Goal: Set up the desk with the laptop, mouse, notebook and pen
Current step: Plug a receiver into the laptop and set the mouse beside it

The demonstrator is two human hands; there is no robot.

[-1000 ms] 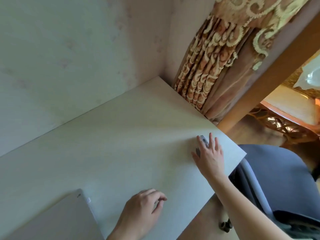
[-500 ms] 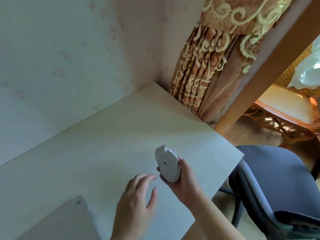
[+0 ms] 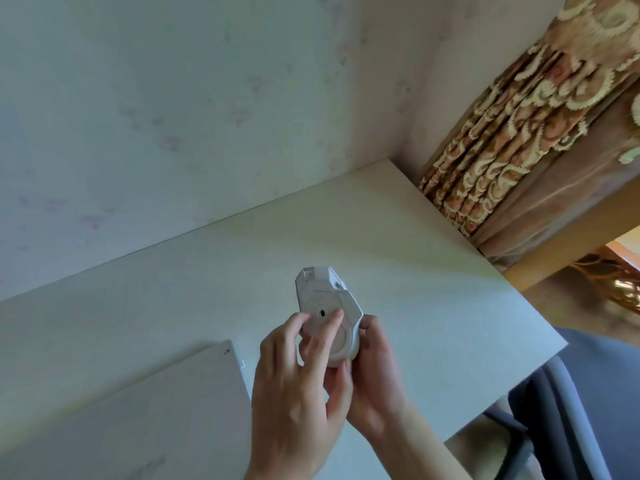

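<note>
A white computer mouse [image 3: 323, 299] is held up above the pale desk [image 3: 433, 292], its underside turned toward me. My right hand [image 3: 377, 382] grips it from behind and below. My left hand [image 3: 298, 393] reaches in from the left, its fingertips touching the mouse's underside near the sensor hole. A closed silver laptop [image 3: 138, 414] lies flat on the desk at the lower left. No notebook or pen is in view.
The desk stands in a corner against pale patterned walls. A brown and gold curtain [image 3: 512, 133] hangs at the right behind a wooden post [image 3: 571, 244]. A grey-blue office chair [image 3: 581, 403] stands by the desk's right edge.
My right hand lifted the mouse from the desk's right edge and turned it bottom up. My left hand rose from the desk and now touches its underside.
</note>
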